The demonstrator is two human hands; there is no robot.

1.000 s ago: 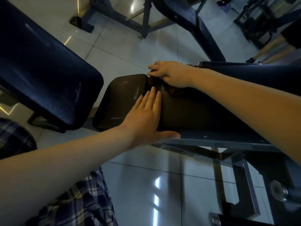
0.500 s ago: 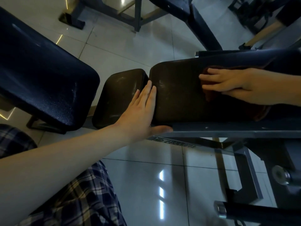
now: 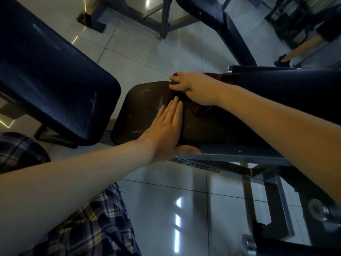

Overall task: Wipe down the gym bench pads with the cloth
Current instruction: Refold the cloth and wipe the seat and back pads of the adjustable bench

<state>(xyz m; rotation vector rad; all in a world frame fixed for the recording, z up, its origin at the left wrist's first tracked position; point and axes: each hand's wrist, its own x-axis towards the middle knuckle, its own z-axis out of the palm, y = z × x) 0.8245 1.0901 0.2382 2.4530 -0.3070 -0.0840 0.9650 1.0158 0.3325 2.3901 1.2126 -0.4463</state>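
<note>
Stretching away under both forearms, the long bench pad (image 3: 225,126) ends at the fingertips, and the smaller seat pad (image 3: 144,108) lies just past them. The left hand (image 3: 166,130) lies flat along the seam between the pads, fingers straight and together. The right hand (image 3: 191,87) curls its fingers round the dark red cloth (image 3: 200,111), which is bunched beneath them on the long pad's end.

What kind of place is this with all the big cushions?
Most likely a gym: padded benches, the brown bench pad with a cloth on it and a dark blue pad, plus steel machine frames on a tiled floor.
</note>
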